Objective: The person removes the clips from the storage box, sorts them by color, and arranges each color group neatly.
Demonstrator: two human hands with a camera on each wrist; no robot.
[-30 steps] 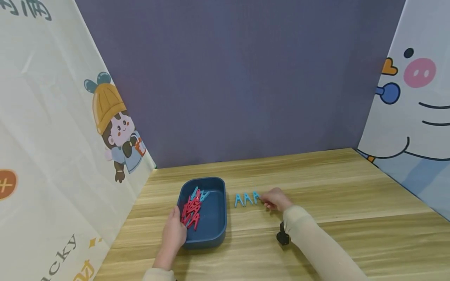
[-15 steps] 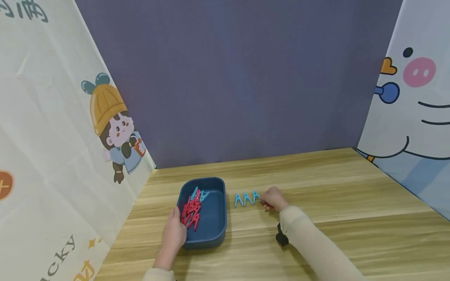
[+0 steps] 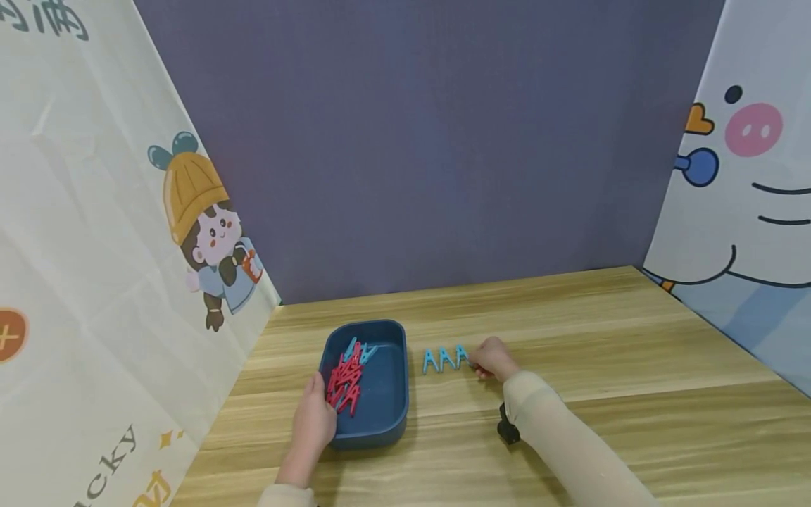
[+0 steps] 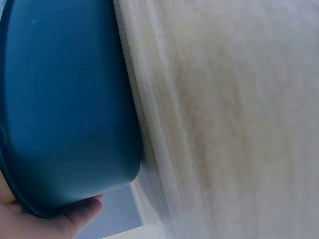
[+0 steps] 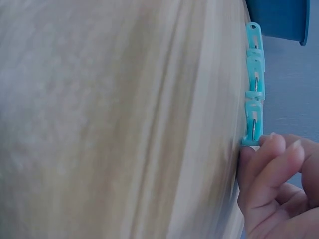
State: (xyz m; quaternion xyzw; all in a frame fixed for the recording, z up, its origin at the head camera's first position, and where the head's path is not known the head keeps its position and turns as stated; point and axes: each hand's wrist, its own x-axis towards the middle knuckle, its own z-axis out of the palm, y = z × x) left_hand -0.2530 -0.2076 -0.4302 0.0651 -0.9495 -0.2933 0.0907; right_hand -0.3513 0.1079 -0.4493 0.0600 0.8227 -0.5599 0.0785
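Three blue pegs [image 3: 445, 359] stand in a short row on the wooden table [image 3: 602, 338], just right of the blue tub [image 3: 393, 415]. The row runs left to right, and each peg points away from the person. The right hand [image 3: 494, 359] is at the right end of the row. Its fingers [image 5: 271, 164] are curled, and their tips touch the nearest blue peg [image 5: 253, 124]. I cannot tell if they pinch it or only touch it. So the pegs lie to the left of these fingers, and the right hand is much nearer to them than the other hand.

The left hand [image 3: 315, 422] holds the near left corner of the tub, with its fingers curled over the rim. Inside the tub lies a heap of red pegs [image 3: 343, 384] with a few blue ones at the far end.

The head view shows the whole row and both hands. The right wrist view shows the fingertips against the last peg up close. The left wrist view shows only the tub's outer wall and a thumb [image 4: 75, 211] under it
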